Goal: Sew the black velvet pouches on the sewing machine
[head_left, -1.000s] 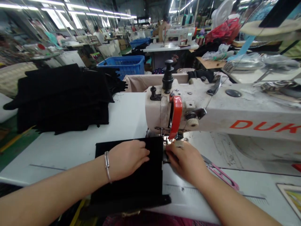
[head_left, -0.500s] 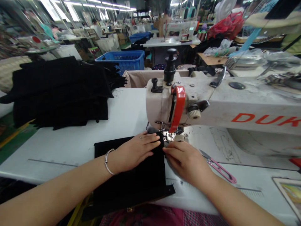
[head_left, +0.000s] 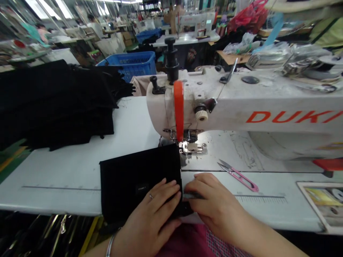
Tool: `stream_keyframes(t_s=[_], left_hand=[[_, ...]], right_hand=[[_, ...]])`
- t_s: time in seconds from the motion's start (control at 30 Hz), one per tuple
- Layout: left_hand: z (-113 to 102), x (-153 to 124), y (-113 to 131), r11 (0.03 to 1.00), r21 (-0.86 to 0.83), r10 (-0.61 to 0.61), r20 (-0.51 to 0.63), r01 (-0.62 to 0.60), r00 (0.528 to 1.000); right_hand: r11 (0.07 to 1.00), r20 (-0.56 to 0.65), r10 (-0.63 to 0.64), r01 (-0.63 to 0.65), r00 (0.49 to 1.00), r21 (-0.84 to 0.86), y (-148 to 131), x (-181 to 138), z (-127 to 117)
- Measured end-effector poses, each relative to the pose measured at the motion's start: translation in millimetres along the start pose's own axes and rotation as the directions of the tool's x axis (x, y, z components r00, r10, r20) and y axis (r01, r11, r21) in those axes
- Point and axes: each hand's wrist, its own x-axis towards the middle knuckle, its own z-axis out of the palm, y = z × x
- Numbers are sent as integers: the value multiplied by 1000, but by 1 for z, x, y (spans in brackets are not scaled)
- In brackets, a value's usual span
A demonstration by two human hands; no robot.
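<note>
A flat black fabric piece (head_left: 134, 175) with a small label lies on the white sewing table (head_left: 66, 167), its far right corner next to the presser foot (head_left: 190, 147) of the white sewing machine (head_left: 241, 110). My left hand (head_left: 155, 214) rests flat on the fabric's near right corner, fingers stretched out, a ring on one finger. My right hand (head_left: 211, 203) is beside it at the fabric's right edge near the table's front, fingers curled and pinching that edge.
A tall stack of black fabric (head_left: 53, 103) sits at the table's left back. Pink thread snips (head_left: 238, 175) lie right of the needle. A blue basket (head_left: 131, 64) stands behind. A printed sheet (head_left: 321, 203) lies at the right front. Other workers sit far back.
Both hands have drawn back from the presser foot toward the table's front edge, sliding along the fabric's right side. The view has shifted right and down.
</note>
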Motion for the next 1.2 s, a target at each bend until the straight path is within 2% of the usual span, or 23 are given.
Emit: stream_keyframes(t_s=[0.13,0.23,0.33,0.47,0.57,0.77,0.97,1.2], left_hand=[[-1,3,-1,997,32,71,31,-72,997],[-5,7,-2,995,21,97,7,-97,995],[-12,15,-3,995,-7,95,-12,-95,995],[-19,27,-10,996,-14,84,42,-83,996],[-20,35,-18,996,-16,83,83,-82,993],[-21,49,-41,995,-70,83,91,-77,992],[-24,66,-61,994,-55,103,112,-97,988],[-25,84,-83,991,-43,132,83,-128,988]], right_hand=[[1000,-23,-14,14,1000,23,1,1,-2],[1000,-64,-22,21,998,-6,2,3,0],[995,-37,-86,84,996,-59,5,5,2],[992,-9,-76,75,997,-102,10,8,1],[991,-18,-63,60,998,-117,14,14,-2],[990,-27,-53,49,998,-129,21,31,-8],[979,-16,-49,45,999,-197,33,46,-12],[948,-4,79,-76,997,-308,46,58,-9]])
